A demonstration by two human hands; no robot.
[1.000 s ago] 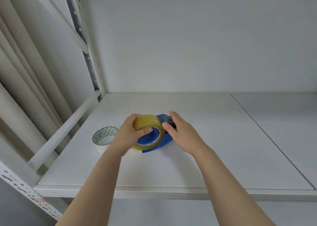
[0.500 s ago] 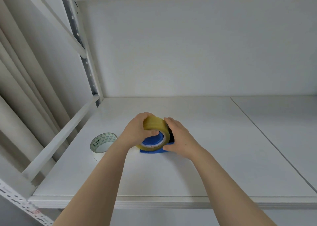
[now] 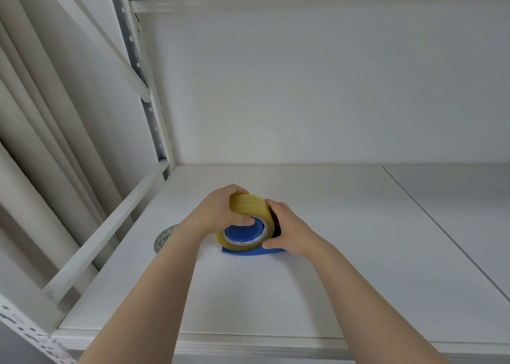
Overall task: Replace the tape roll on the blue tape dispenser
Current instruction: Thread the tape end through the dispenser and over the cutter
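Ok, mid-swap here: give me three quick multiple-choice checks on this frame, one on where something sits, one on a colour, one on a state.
1. Where is the patterned tape roll?
A. On the shelf, on the left hand's side, partly behind the left forearm
B. On top of the dispenser
C. At the far right of the shelf

2. What colour is the hub inside the yellowish tape roll?
A. Red
B. Blue
C. White

3. What is the left hand doing?
A. Resting flat on the shelf
B. Gripping the yellowish roll
C. Lifting the patterned roll

Answers:
1 A: it sits on the white shelf beside the left forearm, apart from the blue tape dispenser.
2 B: a blue disc fills the roll's core.
3 B: fingers wrap the roll's top and the thumb presses by the core, while the right hand grips the dispenser side.
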